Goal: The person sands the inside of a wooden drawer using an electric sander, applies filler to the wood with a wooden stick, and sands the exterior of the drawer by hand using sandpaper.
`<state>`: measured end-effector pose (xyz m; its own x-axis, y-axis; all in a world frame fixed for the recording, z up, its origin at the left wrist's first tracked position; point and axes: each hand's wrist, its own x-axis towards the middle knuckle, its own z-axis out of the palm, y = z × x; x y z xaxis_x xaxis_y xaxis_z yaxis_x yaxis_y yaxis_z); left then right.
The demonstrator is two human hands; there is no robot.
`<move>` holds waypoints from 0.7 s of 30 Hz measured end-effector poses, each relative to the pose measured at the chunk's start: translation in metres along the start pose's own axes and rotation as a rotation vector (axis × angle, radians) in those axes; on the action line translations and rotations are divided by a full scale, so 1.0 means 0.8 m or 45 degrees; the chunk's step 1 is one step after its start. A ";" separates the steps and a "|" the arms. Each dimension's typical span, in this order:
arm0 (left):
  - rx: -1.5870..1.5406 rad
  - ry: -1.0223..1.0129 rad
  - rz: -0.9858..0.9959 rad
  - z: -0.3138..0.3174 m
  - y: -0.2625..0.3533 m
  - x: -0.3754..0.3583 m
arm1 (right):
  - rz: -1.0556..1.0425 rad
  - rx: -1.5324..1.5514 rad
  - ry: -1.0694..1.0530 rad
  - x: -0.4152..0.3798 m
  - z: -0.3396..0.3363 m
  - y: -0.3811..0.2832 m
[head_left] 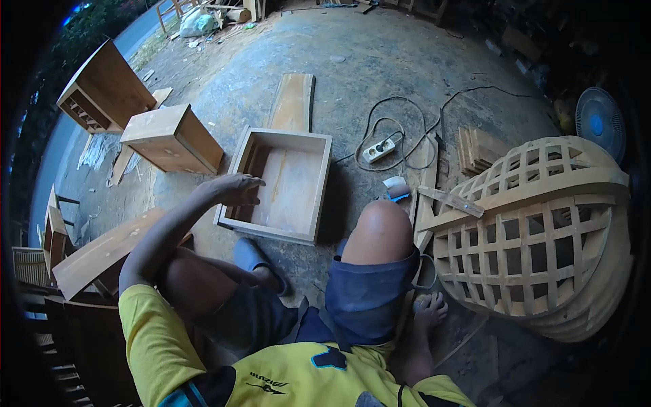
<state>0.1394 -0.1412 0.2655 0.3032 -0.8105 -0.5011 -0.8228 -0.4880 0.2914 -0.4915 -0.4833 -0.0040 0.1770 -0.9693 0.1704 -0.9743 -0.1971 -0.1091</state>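
My left hand (237, 188) reaches over the left wall of an open-topped wooden drawer box (321, 183), its fingers stretched out and apart. The box sits on the floor in front of my feet, with pale frame edges and a whitish bottom panel. Low beside my right knee, my right hand (431, 311) has its fingers curled around something I cannot make out. Just in front of that hand is a grey, rounded cup-like thing (426, 273), partly hidden by my leg.
A plank (294, 102) lies behind the box. A white power strip (378, 150) with looped cable and a blue-and-white piece (397, 190) are to its right. Slatted curved woodwork (529, 244), stacked boards (480, 150) and a fan (601, 125) stand right; wooden cabinets (173, 139) stand left.
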 end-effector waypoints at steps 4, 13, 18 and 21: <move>0.039 0.064 0.022 0.003 0.003 -0.001 | 0.003 -0.082 -0.118 0.004 0.001 -0.001; -0.137 0.196 0.129 -0.013 0.040 -0.045 | -0.067 0.024 -0.058 0.017 -0.019 0.023; -0.140 0.094 0.074 0.037 0.006 -0.043 | -0.189 0.168 0.113 -0.006 -0.046 0.015; -0.169 -0.055 0.004 0.065 -0.019 -0.046 | -0.232 0.234 0.073 -0.008 -0.056 0.001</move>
<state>0.1158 -0.0868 0.2367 0.2778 -0.7986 -0.5339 -0.7521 -0.5266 0.3964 -0.4998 -0.4706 0.0390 0.3337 -0.9065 0.2585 -0.8845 -0.3960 -0.2468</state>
